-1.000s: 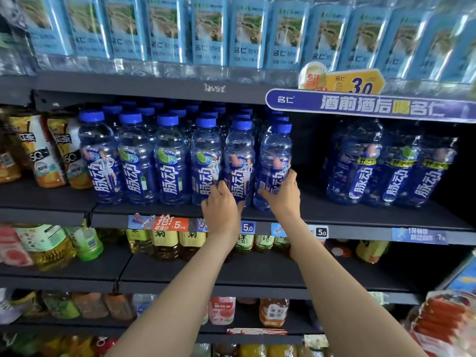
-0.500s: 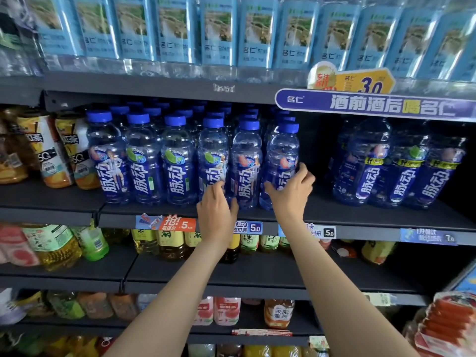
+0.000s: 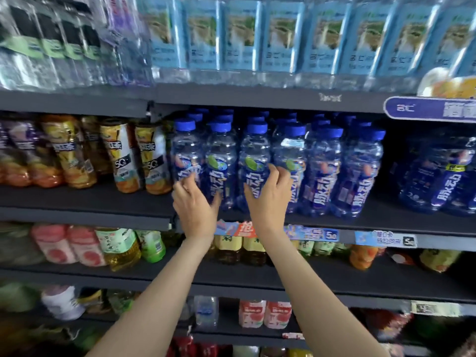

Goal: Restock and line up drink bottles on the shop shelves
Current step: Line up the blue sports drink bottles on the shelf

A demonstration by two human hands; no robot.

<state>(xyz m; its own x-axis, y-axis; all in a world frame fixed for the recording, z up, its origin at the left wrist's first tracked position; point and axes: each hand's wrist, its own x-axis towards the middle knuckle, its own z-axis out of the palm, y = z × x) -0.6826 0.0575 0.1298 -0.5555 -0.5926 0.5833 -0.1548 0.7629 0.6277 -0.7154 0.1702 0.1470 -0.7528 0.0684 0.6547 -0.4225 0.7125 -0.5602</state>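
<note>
The clear blue-capped drink bottles [image 3: 278, 166] already stood in a full row near the front edge of the dark shelf [image 3: 386, 217]; only small straightening looked left. Both arms reached up. The left hand [image 3: 197, 202] and right hand [image 3: 269, 195] were wide, fingers touching bottles.

The drink bottles [image 3: 221, 166] in front of me are clear, glossy plastic tinted blue, with smooth blue plastic caps [image 3: 257, 128] and shiny printed label wraps. The shelf [image 3: 90, 199] under them is dark and matt, probably painted metal, though blur makes that hard to confirm. Along its front edge sit glossy paper price tags [image 3: 313, 233]. On the shelf above, clear plastic bottles [image 3: 242, 37] wear light blue satin labels. At the left end, the tea bottles [image 3: 123, 158] have shiny wraps.
</note>
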